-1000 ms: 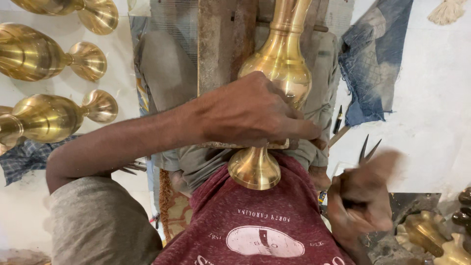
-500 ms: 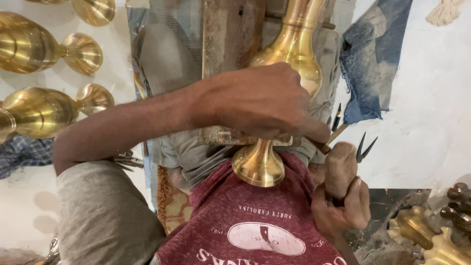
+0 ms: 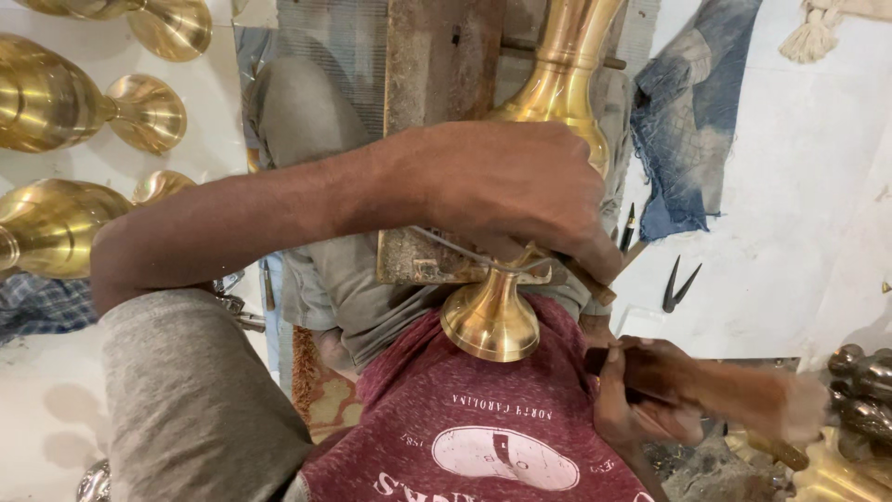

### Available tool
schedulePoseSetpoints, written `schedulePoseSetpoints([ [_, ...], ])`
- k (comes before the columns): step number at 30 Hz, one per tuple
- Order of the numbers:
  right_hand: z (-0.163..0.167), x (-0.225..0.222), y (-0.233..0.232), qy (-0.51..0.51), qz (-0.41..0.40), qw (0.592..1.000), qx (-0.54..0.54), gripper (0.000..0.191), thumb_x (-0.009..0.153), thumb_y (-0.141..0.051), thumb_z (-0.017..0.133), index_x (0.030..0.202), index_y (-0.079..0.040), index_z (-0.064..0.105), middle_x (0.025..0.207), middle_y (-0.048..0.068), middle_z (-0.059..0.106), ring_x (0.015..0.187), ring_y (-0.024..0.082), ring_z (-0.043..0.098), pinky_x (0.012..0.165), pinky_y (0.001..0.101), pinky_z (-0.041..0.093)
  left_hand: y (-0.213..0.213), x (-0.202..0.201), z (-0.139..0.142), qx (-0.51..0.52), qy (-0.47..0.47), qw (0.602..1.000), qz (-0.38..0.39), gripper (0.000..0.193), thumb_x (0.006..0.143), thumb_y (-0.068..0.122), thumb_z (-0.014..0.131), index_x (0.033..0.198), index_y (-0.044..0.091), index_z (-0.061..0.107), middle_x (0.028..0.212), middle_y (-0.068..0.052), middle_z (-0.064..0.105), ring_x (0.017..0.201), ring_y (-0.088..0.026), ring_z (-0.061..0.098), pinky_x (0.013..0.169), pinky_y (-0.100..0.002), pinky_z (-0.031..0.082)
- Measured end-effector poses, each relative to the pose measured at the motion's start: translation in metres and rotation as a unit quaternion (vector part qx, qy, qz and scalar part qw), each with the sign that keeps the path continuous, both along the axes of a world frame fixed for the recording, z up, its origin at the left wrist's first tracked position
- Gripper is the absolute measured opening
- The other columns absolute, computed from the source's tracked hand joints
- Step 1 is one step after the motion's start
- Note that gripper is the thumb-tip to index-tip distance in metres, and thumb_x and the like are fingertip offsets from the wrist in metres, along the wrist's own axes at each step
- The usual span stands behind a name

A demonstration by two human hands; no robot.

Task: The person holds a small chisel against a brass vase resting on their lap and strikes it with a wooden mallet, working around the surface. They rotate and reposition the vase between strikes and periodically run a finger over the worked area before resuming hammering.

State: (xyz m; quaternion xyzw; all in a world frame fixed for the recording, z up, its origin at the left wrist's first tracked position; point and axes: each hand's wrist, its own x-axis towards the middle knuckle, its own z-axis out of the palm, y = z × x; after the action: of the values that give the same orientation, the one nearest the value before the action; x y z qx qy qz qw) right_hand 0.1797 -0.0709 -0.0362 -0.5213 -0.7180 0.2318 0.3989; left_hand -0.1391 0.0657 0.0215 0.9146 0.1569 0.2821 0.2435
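Tall polished brass vase (image 3: 548,112), one of it in the work, lies across the person's lap with its flared round foot (image 3: 491,321) pointing at 6 o'clock and its narrow neck running up to 12 o'clock. It rests beside a rough, worn wooden plank (image 3: 441,102) that lies along its 9 o'clock side. The left hand (image 3: 511,191) is closed down over the bulging belly of the vase, fingers wrapped toward 4 o'clock, pinning a thin wooden-handled tool (image 3: 590,284) against the stem. The right hand (image 3: 650,390), at 5 o'clock from the foot and apart from it, is curled shut around a dark wooden mallet (image 3: 706,386), blurred.

Three more shiny brass vases (image 3: 56,102) lie on their sides at 9 to 11 o'clock on the white floor (image 3: 799,232). One crumpled blue denim rag (image 3: 688,139) sits at 2 o'clock, and one pair of dark metal dividers (image 3: 678,284) at 3 o'clock.
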Motion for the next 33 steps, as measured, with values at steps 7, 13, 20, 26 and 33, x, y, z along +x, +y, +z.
schedulePoseSetpoints([
  [7, -0.025, 0.023, 0.003, -0.210, 0.029, 0.959, 0.190, 0.048, 0.089, 0.004, 0.076, 0.129, 0.002, 0.050, 0.109, 0.019, 0.064, 0.096, 0.028, 0.068, 0.080, 0.0336, 0.056, -0.008, -0.001, -0.005, 0.023, 0.025, 0.999, 0.017, 0.015, 0.093, 0.004, 0.066, 0.098, 0.014, 0.076, 0.054, 0.001, 0.060, 0.051, -0.010, 0.061, 0.041, -0.032, 0.045],
  [13, -0.077, 0.080, 0.003, 0.030, -0.021, 0.999, 0.005, 0.045, 0.098, 0.002, 0.073, 0.132, 0.000, 0.044, 0.117, 0.011, 0.061, 0.112, 0.020, 0.062, 0.101, 0.0322, 0.052, -0.019, -0.012, -0.014, 0.011, -0.019, 0.998, 0.055, 0.029, 0.095, 0.003, 0.063, 0.115, 0.020, 0.075, 0.055, 0.002, 0.061, 0.048, -0.010, 0.058, 0.039, -0.031, 0.044],
  [20, -0.046, 0.135, 0.048, -0.013, 0.063, 0.998, -0.012, 0.027, 0.097, -0.012, 0.067, 0.119, -0.004, 0.054, 0.101, 0.010, 0.066, 0.083, 0.016, 0.064, 0.076, 0.0266, 0.053, -0.040, -0.019, -0.044, 0.064, -0.115, 0.973, 0.188, 0.046, 0.103, 0.000, 0.059, 0.138, 0.029, 0.064, 0.086, 0.000, 0.077, 0.080, -0.013, 0.075, 0.064, -0.029, 0.058],
  [26, 0.069, 0.053, 0.105, 0.184, 0.155, 0.932, -0.273, 0.041, 0.097, -0.029, 0.064, 0.124, 0.001, 0.059, 0.094, 0.009, 0.073, 0.064, 0.007, 0.069, 0.057, 0.0147, 0.053, -0.064, -0.013, -0.072, 0.026, -0.192, 0.939, 0.284, 0.043, 0.095, -0.001, 0.062, 0.131, 0.021, 0.068, 0.103, -0.002, 0.082, 0.084, -0.014, 0.078, 0.059, -0.030, 0.059],
  [33, 0.137, -0.020, 0.164, -0.256, 0.338, 0.903, -0.065, 0.043, 0.097, -0.018, 0.067, 0.132, 0.004, 0.056, 0.102, 0.014, 0.069, 0.076, 0.014, 0.070, 0.066, 0.0207, 0.057, -0.096, 0.026, -0.085, -0.049, -0.336, 0.813, 0.472, 0.030, 0.095, -0.009, 0.057, 0.116, 0.004, 0.073, 0.097, -0.006, 0.080, 0.078, -0.014, 0.079, 0.065, -0.028, 0.068],
])
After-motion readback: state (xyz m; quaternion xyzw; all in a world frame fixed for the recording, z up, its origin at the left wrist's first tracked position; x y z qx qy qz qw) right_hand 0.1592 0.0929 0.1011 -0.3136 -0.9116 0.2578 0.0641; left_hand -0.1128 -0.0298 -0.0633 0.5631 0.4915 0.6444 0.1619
